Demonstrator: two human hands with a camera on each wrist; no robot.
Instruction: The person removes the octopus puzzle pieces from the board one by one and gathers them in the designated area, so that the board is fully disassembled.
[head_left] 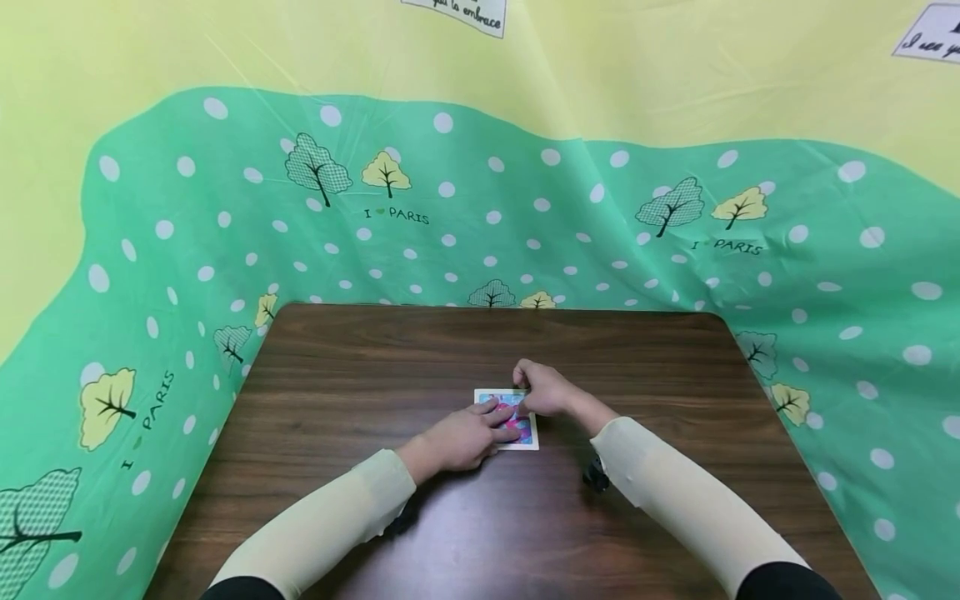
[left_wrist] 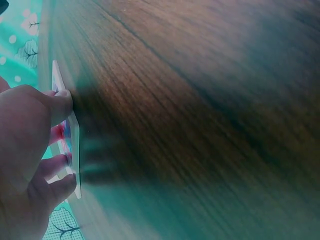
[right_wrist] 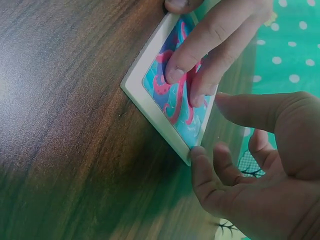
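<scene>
A small flat picture board (head_left: 530,435) with a white border and a blue and pink tentacle picture lies on the table. My left hand (head_left: 461,439) comes from the near left, its spread, fairly straight fingers pressing on the picture (right_wrist: 172,102). The left thumb (left_wrist: 61,106) is at the board's near edge in the left wrist view. At the far right corner, my right hand (head_left: 549,392) grips the board with bent fingers. One right fingertip (right_wrist: 198,151) touches that corner and another digit (right_wrist: 232,106) is right at the far edge.
The dark wood-grain table (head_left: 360,350) has rounded far corners. Behind and beside it hangs a green and yellow cloth (head_left: 420,250) with dots and trees. A small black device (head_left: 596,475) shows under the right sleeve (head_left: 675,492).
</scene>
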